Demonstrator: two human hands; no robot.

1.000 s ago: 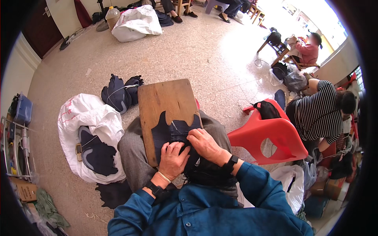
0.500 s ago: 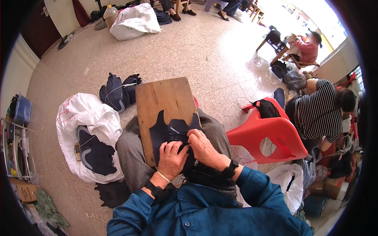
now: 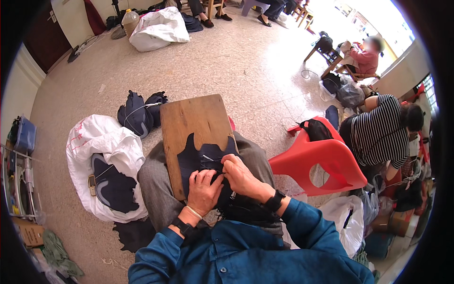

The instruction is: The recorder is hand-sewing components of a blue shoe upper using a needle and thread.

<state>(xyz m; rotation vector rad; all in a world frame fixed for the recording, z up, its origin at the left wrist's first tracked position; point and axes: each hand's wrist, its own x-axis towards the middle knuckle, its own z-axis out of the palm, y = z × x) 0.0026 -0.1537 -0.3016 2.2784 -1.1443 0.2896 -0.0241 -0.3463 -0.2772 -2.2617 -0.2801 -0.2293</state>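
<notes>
Across my lap lies a wooden board, and on its near half rests a dark navy piece of cloth-like material with a jagged, pointed outline. My left hand bears down on the piece with bent fingers, its thumb side holding the material. Just right of it, my right hand is closed in a pinch over the same piece; what sits between its fingertips is too small to make out. A thin pale stick-like thing lies on the material beyond my fingers. Black strands hang at the near edge.
A white sack with dark pieces and a small phone stands left. Tied dark bundles lie beyond it. At right are a red plastic stool and a person in a striped top. Other people sit farther off.
The view has shifted slightly. My right hand has come down a little nearer the left hand, still pinched over the dark piece. My left hand stays on the material.
</notes>
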